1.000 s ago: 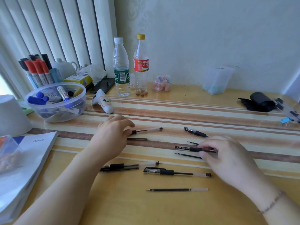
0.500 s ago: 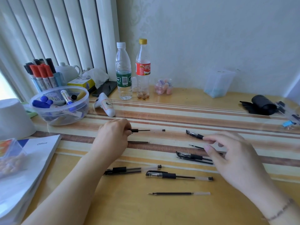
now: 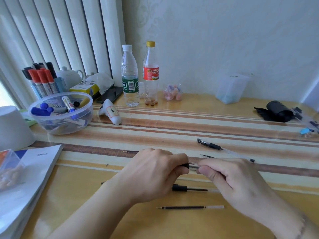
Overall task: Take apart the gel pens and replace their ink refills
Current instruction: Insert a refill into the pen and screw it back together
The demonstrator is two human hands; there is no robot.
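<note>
My left hand (image 3: 151,175) and my right hand (image 3: 236,183) meet at the middle of the table, both closed on one gel pen (image 3: 192,165); only its black grip and a short clear stretch show between my fingers. A loose ink refill (image 3: 189,207) lies in front of my hands. Partly hidden under my hands lies another gel pen (image 3: 188,188). A capped black gel pen (image 3: 209,145) rests farther back on the right, with a thin refill (image 3: 207,156) just below it. Another refill tip (image 3: 131,151) pokes out left of my left hand.
A clear bowl of markers (image 3: 60,112) and a white cup (image 3: 12,128) stand at the left, books (image 3: 25,178) at the near left. Two bottles (image 3: 130,76) stand at the back, a white tube (image 3: 110,113) lies in front of them. A black roll (image 3: 278,113) is at right.
My left hand came in from the left with its pen part and my right hand moved left; both now meet on one pen at the centre. The camera tilted down slightly.
</note>
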